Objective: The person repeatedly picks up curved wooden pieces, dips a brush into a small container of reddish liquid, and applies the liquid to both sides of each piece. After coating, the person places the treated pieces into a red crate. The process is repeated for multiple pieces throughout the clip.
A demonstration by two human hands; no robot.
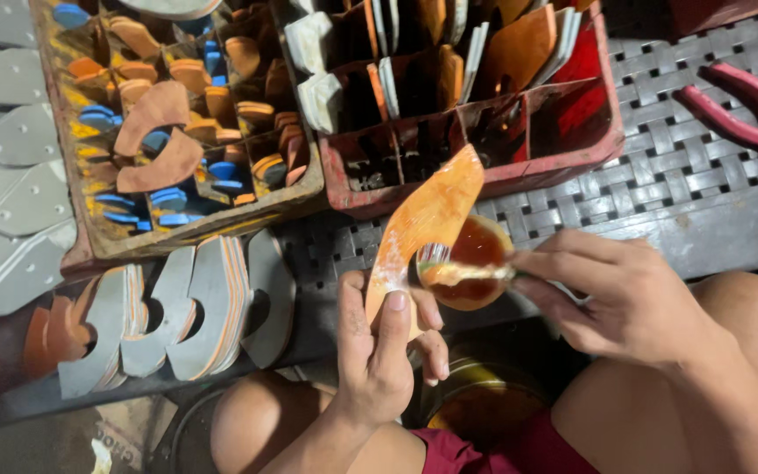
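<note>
My left hand (385, 351) grips the lower end of a flat orange sole-shaped piece (427, 219), which points up and to the right. My right hand (611, 298) holds a small brush (460, 272) wet with orange-red glue, its bristles right beside the piece. Just behind the brush sits a small round tin of red glue (477, 250). Below my hands, between my knees, a larger yellow-rimmed can (475, 404) is partly hidden.
A red crate (572, 154) holds upright orange and white pieces. To its left a yellow-brown crate (221, 215) holds orange and blue pieces. Grey curved pieces (195, 307) stand in a row at lower left. Red-handled pliers (739, 110) lie on the woven grey surface (686, 189).
</note>
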